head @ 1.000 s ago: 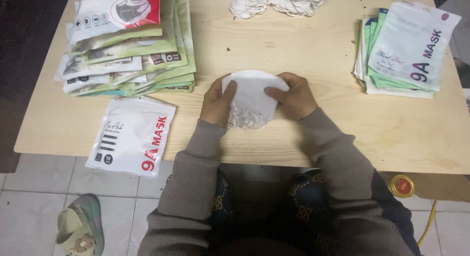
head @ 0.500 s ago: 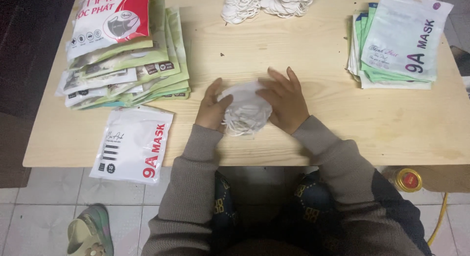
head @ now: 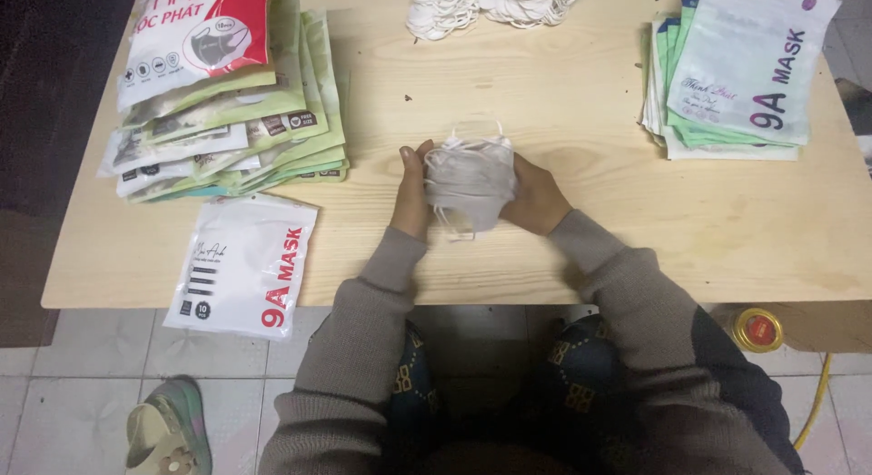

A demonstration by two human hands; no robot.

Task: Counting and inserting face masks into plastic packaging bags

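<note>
Head view shows us a soft grey stack of masks (head: 470, 180), white ear loops fraying out, pressed between our left hand (head: 411, 193) and right hand (head: 536, 198) mid-worktop (head: 581, 112), bare pale wood all around. Glossy pouch piles sit left (head: 227, 103) and right (head: 736, 75); one white pouch (head: 243, 264) overhangs the near edge.

A pale wooden table (head: 581, 257) stands on a light grey tiled floor (head: 82, 393), with dark shadow along the left edge of the view.
</note>
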